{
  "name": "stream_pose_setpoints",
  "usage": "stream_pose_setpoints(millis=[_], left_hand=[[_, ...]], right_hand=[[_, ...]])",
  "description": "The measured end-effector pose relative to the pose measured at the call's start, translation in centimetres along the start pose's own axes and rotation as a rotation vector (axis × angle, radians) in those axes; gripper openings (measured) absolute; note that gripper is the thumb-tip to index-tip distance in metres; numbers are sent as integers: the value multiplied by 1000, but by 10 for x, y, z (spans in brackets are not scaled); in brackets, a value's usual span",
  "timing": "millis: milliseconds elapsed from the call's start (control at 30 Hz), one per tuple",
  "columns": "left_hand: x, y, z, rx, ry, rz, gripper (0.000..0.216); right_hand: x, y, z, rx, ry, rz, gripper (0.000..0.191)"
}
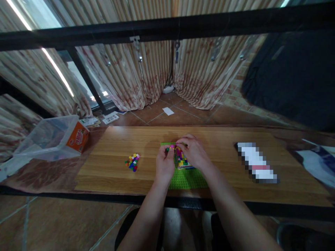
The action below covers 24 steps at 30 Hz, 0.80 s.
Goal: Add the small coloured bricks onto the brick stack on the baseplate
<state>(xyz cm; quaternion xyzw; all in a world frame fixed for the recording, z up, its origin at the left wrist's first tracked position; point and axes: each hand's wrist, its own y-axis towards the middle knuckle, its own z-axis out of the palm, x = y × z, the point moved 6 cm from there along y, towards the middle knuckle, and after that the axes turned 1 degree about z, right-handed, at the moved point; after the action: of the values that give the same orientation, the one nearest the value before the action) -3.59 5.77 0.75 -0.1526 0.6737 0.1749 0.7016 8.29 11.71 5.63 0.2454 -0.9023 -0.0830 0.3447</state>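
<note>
On a green studded baseplate stands a block of small multicoloured toy bricks, partly covered by my hands. My left hand is closed at the block's left side, its thumb and fingertips on small pink and yellow toy bricks. From the right, my right hand reaches over the block. Its thumb and forefinger are pinched at the same pink bricks, near the block's far left corner. Which brick each hand grips is too small to tell. A small pile of loose toy bricks lies left of the baseplate.
Everything rests on a low wooden table with a dark front edge. A phone-like object, blurred out, lies at the right. Beyond the left end stands a clear plastic bin with an orange label. A black bar crosses above the table.
</note>
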Motion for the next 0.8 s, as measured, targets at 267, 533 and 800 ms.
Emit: stream_pose_setpoints(millis=[267,533,800], left_hand=[[0,-1,1,-21,36,35,15],[0,-4,3,-11,41,42,15],[1,-4,3,-11,55,49,16]], right_hand=[[4,1,1,44,-97,-75,23],[7,1,3,84,-130,-91,27],[14,2,6,107,-178,-115,29]])
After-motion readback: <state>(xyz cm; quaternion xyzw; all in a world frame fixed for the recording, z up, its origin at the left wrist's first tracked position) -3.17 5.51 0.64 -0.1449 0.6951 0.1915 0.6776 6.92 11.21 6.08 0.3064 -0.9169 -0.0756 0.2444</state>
